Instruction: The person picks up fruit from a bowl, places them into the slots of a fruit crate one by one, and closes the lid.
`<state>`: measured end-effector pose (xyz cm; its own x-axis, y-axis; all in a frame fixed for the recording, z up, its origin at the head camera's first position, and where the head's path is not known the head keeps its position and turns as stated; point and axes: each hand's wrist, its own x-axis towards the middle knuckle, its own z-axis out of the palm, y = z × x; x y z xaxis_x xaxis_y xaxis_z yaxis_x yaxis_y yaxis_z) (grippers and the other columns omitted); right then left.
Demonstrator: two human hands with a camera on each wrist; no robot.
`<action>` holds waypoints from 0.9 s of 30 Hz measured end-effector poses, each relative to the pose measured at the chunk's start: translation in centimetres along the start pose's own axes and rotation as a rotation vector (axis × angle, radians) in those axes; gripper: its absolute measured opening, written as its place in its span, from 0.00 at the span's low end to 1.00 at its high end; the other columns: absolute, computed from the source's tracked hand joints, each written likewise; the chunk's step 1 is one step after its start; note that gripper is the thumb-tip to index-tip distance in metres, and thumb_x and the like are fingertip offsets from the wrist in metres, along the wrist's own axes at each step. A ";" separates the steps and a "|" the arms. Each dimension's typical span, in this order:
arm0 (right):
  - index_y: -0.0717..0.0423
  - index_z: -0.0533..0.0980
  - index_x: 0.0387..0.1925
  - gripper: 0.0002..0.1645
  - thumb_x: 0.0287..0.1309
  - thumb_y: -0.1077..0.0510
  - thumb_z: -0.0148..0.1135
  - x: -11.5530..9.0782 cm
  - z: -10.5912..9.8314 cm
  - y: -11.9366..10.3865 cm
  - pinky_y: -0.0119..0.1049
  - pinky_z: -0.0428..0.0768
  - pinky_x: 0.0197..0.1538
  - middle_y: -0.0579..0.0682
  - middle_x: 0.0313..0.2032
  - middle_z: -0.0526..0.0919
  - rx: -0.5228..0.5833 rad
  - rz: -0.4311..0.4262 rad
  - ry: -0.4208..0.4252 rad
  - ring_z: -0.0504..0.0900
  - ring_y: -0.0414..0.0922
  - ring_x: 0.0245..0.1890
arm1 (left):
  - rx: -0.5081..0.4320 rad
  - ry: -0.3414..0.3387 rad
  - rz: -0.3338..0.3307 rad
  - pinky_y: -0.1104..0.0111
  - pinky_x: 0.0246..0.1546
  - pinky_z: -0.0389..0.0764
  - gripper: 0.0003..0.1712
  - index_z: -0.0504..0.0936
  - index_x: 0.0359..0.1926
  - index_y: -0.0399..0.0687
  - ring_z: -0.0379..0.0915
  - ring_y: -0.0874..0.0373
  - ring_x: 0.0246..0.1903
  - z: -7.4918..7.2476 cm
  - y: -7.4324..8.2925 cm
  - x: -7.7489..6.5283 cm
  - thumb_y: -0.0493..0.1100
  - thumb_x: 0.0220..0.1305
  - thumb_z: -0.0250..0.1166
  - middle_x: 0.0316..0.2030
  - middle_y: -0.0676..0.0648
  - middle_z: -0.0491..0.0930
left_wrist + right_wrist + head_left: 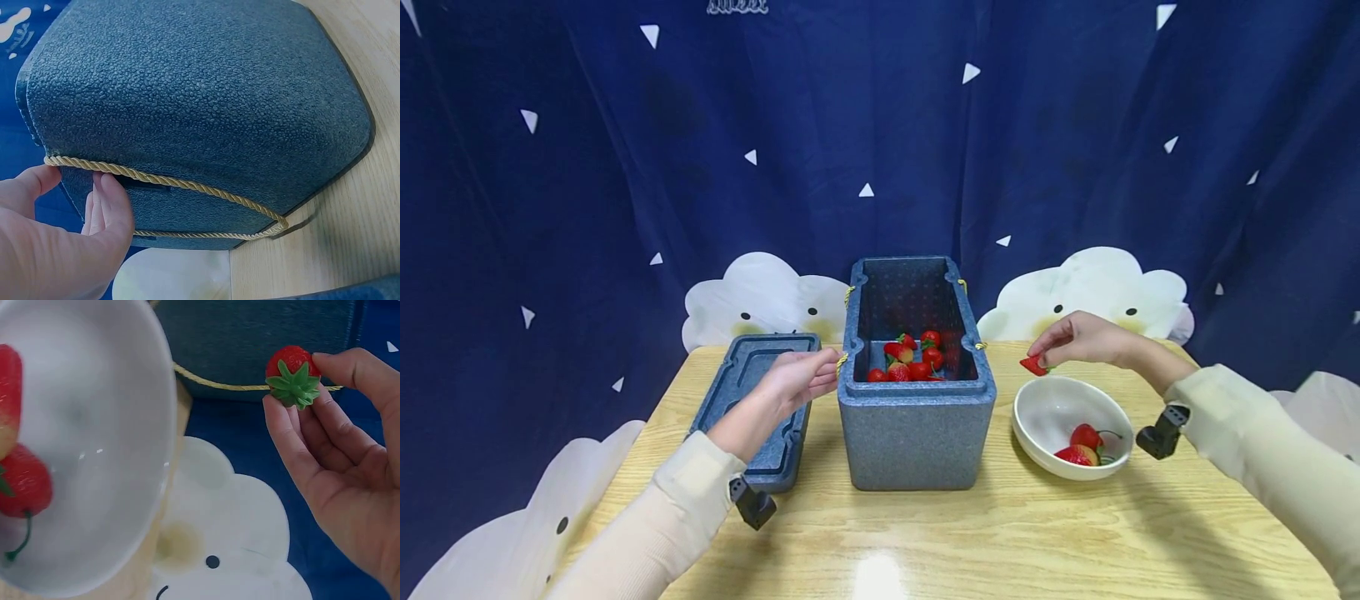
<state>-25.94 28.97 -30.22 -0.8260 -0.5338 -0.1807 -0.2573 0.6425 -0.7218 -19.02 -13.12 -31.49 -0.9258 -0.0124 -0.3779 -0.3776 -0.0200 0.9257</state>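
Note:
My right hand [1078, 340] pinches a red strawberry [294, 372] with a green leafy cap between thumb and fingers, above the far side of a white bowl [1037, 442]. Inside the bowl lie a few red fruits, among them a strawberry [1077, 455] and a stemmed one [1086, 435]. At the table's middle stands a speckled blue-grey foam box [917, 446], its top uncovered, with several red fruits [898, 372] on its floor. My left hand [81, 244] is at the box's left side, thumb and fingertips touching the yellow cord [194, 187] near the rim.
A matching blue-grey lid [775, 454] lies on the wooden table [925, 546] left of the box, partly under my left forearm. Behind the table hangs a dark blue curtain [820, 100] with white triangles and clouds.

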 end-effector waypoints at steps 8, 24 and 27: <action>0.67 0.79 0.48 0.19 0.57 0.61 0.64 0.5 -0.7 -1.6 0.23 0.82 0.45 0.55 0.39 0.88 -0.001 -0.033 0.069 0.83 0.36 0.35 | -0.009 -0.004 -0.008 0.67 0.55 0.82 0.27 0.67 0.63 0.33 0.80 0.65 0.36 0.0 0.0 0.0 0.40 0.66 0.57 0.52 0.42 0.79; 0.66 0.79 0.49 0.21 0.58 0.55 0.66 2.2 -1.3 -3.1 0.20 0.80 0.45 0.36 0.36 0.86 0.044 -0.121 0.237 0.82 0.33 0.37 | 0.001 0.000 -0.005 0.65 0.58 0.80 0.27 0.67 0.64 0.33 0.79 0.65 0.36 0.1 0.2 -0.2 0.41 0.67 0.57 0.51 0.42 0.78; 0.65 0.80 0.49 0.21 0.58 0.56 0.66 2.6 -1.3 -3.6 0.22 0.81 0.45 0.37 0.38 0.86 0.065 -0.127 0.254 0.82 0.34 0.38 | 0.009 0.000 -0.005 0.66 0.57 0.80 0.28 0.66 0.64 0.33 0.79 0.64 0.37 0.0 0.1 -0.2 0.41 0.67 0.57 0.51 0.42 0.78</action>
<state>-27.85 25.98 -27.26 -0.8906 -0.4476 0.0807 -0.3406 0.5387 -0.7706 -18.90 -13.08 -31.34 -0.9238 -0.0119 -0.3827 -0.3826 -0.0110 0.9238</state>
